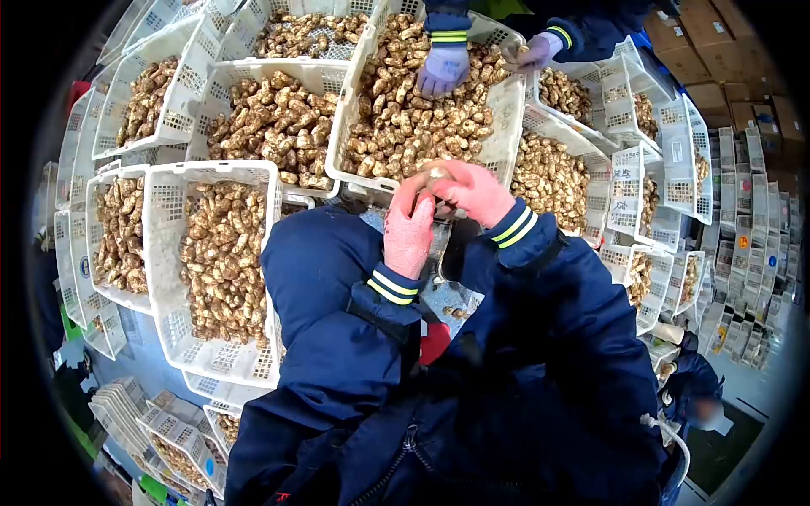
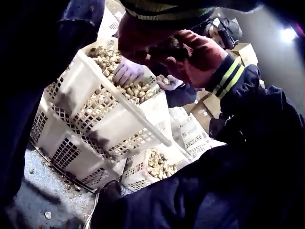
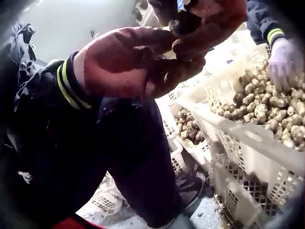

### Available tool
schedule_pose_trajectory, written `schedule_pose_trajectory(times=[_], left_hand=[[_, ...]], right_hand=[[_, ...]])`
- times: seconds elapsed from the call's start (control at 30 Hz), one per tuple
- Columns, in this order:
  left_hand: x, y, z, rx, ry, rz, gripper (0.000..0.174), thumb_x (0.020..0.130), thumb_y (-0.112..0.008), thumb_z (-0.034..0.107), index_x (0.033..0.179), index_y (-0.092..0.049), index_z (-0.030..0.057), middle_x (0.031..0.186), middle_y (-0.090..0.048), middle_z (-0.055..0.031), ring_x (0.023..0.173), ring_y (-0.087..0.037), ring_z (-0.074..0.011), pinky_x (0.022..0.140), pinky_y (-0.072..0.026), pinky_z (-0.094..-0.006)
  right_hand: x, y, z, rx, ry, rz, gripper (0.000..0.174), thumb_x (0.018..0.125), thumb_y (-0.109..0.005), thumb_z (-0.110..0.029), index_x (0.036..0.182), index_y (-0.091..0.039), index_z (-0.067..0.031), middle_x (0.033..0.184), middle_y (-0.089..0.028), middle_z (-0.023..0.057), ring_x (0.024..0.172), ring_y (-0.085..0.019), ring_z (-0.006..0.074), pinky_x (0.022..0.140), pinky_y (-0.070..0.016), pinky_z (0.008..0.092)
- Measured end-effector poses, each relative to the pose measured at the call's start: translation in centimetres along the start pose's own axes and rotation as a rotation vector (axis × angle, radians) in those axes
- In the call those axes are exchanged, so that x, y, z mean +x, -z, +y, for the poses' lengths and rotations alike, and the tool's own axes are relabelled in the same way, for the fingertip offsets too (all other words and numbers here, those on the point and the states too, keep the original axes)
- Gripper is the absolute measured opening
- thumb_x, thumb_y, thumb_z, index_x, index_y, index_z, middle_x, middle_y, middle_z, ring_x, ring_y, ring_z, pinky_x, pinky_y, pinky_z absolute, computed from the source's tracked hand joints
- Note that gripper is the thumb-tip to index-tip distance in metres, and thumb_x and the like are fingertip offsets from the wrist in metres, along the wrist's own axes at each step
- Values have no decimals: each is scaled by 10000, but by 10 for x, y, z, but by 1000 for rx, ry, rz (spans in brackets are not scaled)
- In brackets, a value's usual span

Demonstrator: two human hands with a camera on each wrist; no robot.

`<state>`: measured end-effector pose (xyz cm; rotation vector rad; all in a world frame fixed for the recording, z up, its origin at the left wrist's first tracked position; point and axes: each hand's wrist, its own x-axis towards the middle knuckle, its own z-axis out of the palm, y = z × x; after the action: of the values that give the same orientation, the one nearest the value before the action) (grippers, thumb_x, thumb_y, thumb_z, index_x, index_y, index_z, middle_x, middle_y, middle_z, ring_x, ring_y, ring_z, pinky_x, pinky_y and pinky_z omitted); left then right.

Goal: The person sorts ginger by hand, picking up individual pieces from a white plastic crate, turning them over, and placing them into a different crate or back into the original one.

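Both hands wear pink gloves and meet above the near edge of a white crate [image 1: 509, 114] full of brown knobbly tubers [image 1: 422, 139]. The left hand [image 1: 409, 232] has its fingers and thumb bent round one side of a small tuber [image 1: 437, 173]. From the other side the right hand [image 1: 477, 192] grips the same piece. In the right wrist view the tuber's rounded end [image 3: 185, 23] shows between the left hand [image 3: 128, 62] and the right hand [image 3: 217, 24]; the gloves cover much of it. The left wrist view shows the gloves in shadow.
Across the crate, another person's purple-gloved hand [image 1: 443, 69] rests on the tubers, and a second one [image 1: 538, 52] is at its rim. More filled crates [image 1: 274, 181] stand left and right. Cardboard boxes [image 1: 717, 51] are at the upper right; another person [image 1: 692, 379] is at the lower right.
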<state>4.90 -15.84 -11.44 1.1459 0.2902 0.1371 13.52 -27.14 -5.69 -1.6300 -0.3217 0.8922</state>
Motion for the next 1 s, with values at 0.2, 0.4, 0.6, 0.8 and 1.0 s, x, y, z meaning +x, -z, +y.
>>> schedule_pose_trajectory(times=[0.2, 0.4, 0.6, 0.8, 1.0], left_hand=[[-4, 3, 15, -161, 148, 154, 280, 879, -443, 142, 1116, -486, -1, 1014, -538, -70, 901, -539, -149, 753, -445, -280], [-3, -1, 13, -214, 197, 46, 295, 885, -456, 190, 1108, -491, 0, 1057, -537, -83, 905, -539, -156, 750, -446, -281], [-2, -1, 9, -221, 249, 79, 277, 874, -469, 188, 1074, -513, 1, 1023, -557, -82, 869, -554, -144, 741, -454, -275], [-7, 4, -16, -385, 413, 2, 362, 847, -535, 248, 1138, -477, 42, 1046, -540, -85, 897, -552, -171, 750, -460, -308], [-8, -7, -9, -541, 537, 50, 345, 848, -557, 273, 1120, -453, 87, 1004, -536, -60, 862, -541, -173, 744, -458, -320]], right_hand=[[-27, 105, -2, -17, -62, 632, 267, 806, -536, -196, 1000, -558, -13, 818, -623, 70, 708, -586, 124, 613, -458, 249], [-50, 131, 25, -1554, -281, 396, 562, 725, -609, -341, 1226, -431, -159, 1177, -458, 210, 1077, -460, 322, 895, -393, 382], [36, 77, 109, -1778, 5, -380, 245, 721, -548, -203, 961, -579, -165, 907, -575, 60, 873, -562, 216, 711, -455, 335], [45, 77, 93, -1512, -65, -242, 190, 776, -512, -241, 907, -586, -125, 874, -611, 91, 813, -594, 234, 678, -457, 349], [29, 55, -7, -601, -107, -335, 402, 817, -556, -297, 1155, -521, -81, 1035, -593, 101, 943, -559, 196, 833, -414, 287]])
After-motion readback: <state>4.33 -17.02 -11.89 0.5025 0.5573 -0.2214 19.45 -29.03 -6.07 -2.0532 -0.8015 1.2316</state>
